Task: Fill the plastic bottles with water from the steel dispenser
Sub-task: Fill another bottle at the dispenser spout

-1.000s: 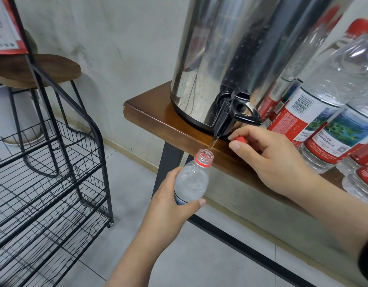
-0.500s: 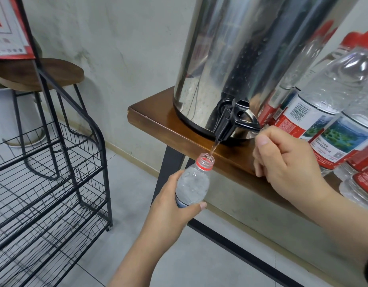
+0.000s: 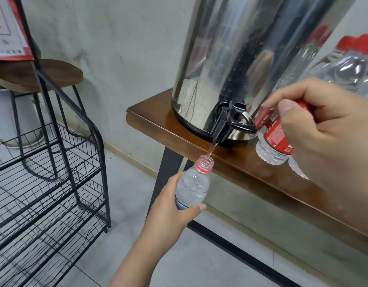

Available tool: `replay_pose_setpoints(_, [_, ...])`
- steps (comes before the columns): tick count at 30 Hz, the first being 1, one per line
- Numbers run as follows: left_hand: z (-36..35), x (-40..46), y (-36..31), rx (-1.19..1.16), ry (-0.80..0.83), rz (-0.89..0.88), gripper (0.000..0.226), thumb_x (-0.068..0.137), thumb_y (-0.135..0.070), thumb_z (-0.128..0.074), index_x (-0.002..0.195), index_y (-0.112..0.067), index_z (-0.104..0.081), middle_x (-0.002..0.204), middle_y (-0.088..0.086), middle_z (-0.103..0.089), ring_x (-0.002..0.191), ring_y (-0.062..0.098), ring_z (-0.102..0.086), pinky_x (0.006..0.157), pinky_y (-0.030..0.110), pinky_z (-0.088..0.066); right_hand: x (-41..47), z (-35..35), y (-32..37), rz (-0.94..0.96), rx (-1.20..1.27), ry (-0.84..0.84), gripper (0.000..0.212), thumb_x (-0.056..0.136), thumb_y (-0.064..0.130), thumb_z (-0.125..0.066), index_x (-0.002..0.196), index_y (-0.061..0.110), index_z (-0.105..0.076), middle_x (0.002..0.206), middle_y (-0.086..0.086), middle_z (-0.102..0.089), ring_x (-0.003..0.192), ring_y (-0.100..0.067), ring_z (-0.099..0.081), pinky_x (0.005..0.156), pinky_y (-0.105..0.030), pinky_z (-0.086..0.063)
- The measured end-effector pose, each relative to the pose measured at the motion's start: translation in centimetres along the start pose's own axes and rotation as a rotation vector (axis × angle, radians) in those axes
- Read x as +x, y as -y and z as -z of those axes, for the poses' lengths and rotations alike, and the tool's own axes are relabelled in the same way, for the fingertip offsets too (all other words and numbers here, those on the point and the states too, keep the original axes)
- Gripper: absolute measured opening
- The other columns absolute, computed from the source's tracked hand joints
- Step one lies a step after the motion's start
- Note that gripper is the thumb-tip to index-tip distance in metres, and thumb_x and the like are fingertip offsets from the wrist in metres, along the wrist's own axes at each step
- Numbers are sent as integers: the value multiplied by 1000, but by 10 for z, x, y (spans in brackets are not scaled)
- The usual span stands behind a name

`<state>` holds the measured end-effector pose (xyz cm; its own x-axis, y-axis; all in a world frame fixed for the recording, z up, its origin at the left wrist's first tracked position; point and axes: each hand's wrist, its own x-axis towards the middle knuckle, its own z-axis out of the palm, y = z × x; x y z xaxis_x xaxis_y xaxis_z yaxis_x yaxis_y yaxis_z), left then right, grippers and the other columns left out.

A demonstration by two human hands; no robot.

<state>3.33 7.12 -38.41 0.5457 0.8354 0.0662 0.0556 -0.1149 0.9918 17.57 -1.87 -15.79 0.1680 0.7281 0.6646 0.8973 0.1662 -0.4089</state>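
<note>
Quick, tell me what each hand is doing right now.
Left hand: grips the open bottle under the tap.
Right hand: fingers curled; a held thing cannot be told.

dispenser (image 3: 251,59): top cut off by the upper edge
bottles (image 3: 272,141): mostly hidden behind the right hand (image 3: 328,133)
red object in the right hand: too covered to tell
tabletop (image 3: 261,175): runs off right
</note>
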Motion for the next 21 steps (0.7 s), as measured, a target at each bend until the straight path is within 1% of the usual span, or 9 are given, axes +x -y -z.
replay_pose_setpoints(2, [0,0,0,-2,-2,0,69,79,-37,-86,131,-56,-45,122,-30,-60,117,-4,-58,84,11,-52,3,0,10,51,-40,32,17,99,29,-54,94,34,-69,73,12,-63,54,-8,-57,44,-9,-36])
replay_pose_setpoints(3, [0,0,0,-5,-4,0,68,79,-36,-86,130,-56,-45,122,-30,-61,116,-4,-58,84,10,-51,4,1,13,82,-63,62,13,99,34,-56,99,36,-69,73,19,-62,56,-3,-58,48,-7,-36])
replay_pose_setpoints(4, [0,-1,1,-11,-6,-1,68,79,-35,-86,129,-57,-46,121,-29,-61,115,-4,-59,85,11,-51,6,1,16,99,-79,107,14,98,41,-58,104,37,-70,73,25,-61,58,3,-57,53,-4,-36])
replay_pose_setpoints(7, [-1,0,2,-18,-4,0,68,80,-34,-86,130,-56,-47,122,-27,-63,117,-1,-60,91,18,-52,12,-1,17,116,-110,282,37,90,57,-63,118,35,-71,77,42,-56,74,18,-55,70,3,-34])
replay_pose_setpoints(8, [-1,0,2,-18,-2,2,68,80,-34,-86,131,-55,-47,123,-27,-62,118,0,-60,92,19,-53,13,-2,17,129,-126,319,43,88,60,-64,121,34,-71,78,46,-53,77,21,-54,73,4,-33])
replay_pose_setpoints(11, [0,0,1,-16,-3,4,68,79,-34,-87,130,-55,-47,122,-27,-63,116,0,-61,91,18,-54,14,-4,16,173,-153,353,48,85,59,-67,123,31,-71,74,47,-47,79,25,-50,76,5,-31])
replay_pose_setpoints(15, [-1,1,2,-17,5,7,69,80,-35,-87,134,-50,-47,123,-26,-62,118,2,-60,90,15,-55,18,-4,16,212,-176,369,49,84,59,-68,122,29,-72,71,43,-46,77,21,-51,74,3,-31])
replay_pose_setpoints(18, [0,1,1,-9,1,4,69,80,-35,-87,134,-51,-46,123,-27,-62,117,1,-61,92,18,-55,19,-5,16,232,-203,380,49,86,57,-67,122,25,-72,76,41,-40,79,25,-48,76,4,-31])
replay_pose_setpoints(21, [0,1,1,-6,5,10,70,80,-35,-86,134,-51,-45,124,-27,-61,118,1,-60,94,19,-56,18,-5,15,238,-222,395,49,88,57,-65,124,25,-71,79,42,-38,81,28,-46,77,4,-31])
